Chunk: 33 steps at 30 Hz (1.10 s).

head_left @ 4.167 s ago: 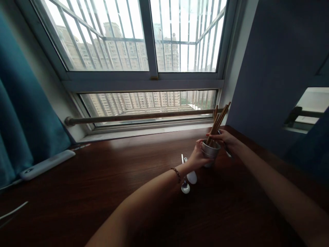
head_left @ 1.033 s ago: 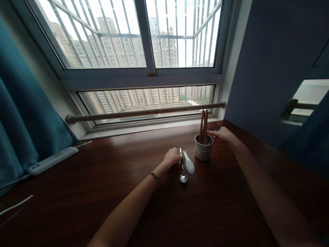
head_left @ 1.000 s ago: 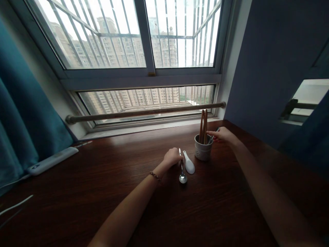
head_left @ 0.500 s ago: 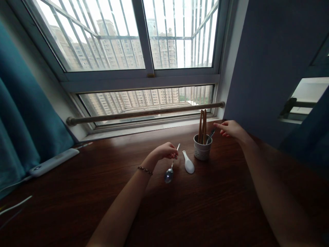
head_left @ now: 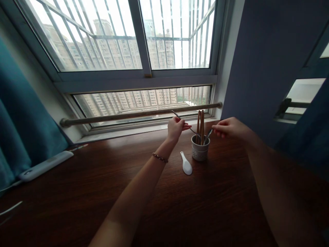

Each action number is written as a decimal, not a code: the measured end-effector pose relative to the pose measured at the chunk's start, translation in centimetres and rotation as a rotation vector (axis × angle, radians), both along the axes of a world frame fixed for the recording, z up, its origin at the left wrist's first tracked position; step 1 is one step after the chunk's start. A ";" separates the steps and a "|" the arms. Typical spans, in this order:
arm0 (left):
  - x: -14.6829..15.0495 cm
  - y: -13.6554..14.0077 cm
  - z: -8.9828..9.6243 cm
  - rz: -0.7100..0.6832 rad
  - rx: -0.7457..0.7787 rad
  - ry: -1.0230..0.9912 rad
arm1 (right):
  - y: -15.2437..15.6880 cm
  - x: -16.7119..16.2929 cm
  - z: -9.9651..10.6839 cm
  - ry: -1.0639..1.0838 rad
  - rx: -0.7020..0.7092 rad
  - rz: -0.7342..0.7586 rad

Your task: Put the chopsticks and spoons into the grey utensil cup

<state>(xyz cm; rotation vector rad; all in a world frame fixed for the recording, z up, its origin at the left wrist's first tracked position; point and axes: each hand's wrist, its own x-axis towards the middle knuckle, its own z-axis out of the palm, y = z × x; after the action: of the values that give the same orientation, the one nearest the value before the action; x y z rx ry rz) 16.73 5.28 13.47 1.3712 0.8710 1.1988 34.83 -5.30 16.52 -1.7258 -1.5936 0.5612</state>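
A metal spoon (head_left: pixel 191 130) slants down to the right from my left hand (head_left: pixel 176 128), pinched in its fingers. The spoon's lower end is at the rim of a light ceramic pot (head_left: pixel 199 152), beside several wooden chopsticks (head_left: pixel 200 125) standing in it. My right hand (head_left: pixel 228 127) is at the pot's right side, fingers closed, with fingertips close to the top of a metal utensil (head_left: pixel 207 137) leaning in the pot; its lower end is hidden. In front of the pot lies a white soup spoon (head_left: pixel 186 166) on the table.
The dark wooden table (head_left: pixel 159 206) reaches to the window sill, where a metal rail (head_left: pixel 141 115) runs across. At left are a white power strip (head_left: pixel 47 166), a cable (head_left: pixel 11 207) and a teal curtain (head_left: pixel 23 123). A dark wall (head_left: pixel 262 61) stands at right.
My left hand has lifted the metal spoon off the table area, forward and right, to the pot's rim. My right hand stays near the pot; the leaning utensil sits slightly lower.
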 end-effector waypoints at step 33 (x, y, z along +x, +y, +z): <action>0.1 2.1 -4.8 -0.221 0.072 0.681 | -1.0 -4.3 0.1 -0.302 -0.075 0.407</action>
<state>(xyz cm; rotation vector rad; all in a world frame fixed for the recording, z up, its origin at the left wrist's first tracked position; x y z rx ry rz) 16.82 7.36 8.71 1.9234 1.1055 0.5892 30.58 -6.34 16.65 -1.6018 -2.1897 0.5777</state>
